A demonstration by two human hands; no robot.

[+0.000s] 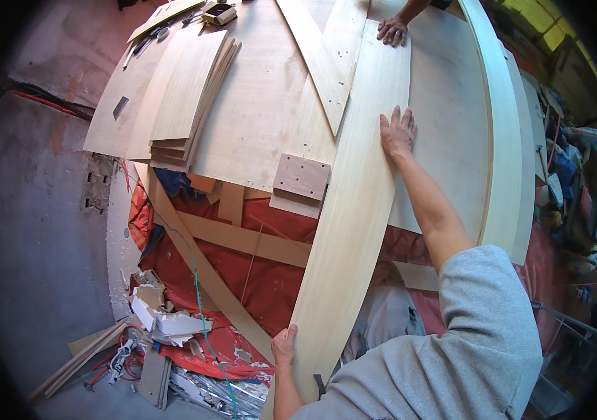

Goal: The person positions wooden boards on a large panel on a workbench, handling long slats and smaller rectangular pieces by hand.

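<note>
A long pale wooden board (354, 189) runs from my body out across a large plywood worktop (242, 105), its near end overhanging the front edge. My left hand (284, 344) grips the board's left edge near me, thumb on top and the other fingers hidden. Farther up, my right hand (398, 133) lies open and flat near the board's right edge, fingers spread. Another person's hand (393, 31) rests on the far end. A small brown block with screw holes (302, 175) sits left of the board at the worktop's front edge.
A stack of cut panels (186, 91) lies on the left of the worktop. A diagonal strip (316, 63) and long boards (498, 140) lie on it too. Red sheeting (242, 259), scraps (165, 315) and a green cord (204, 329) are below. Clutter (575, 168) fills the right side.
</note>
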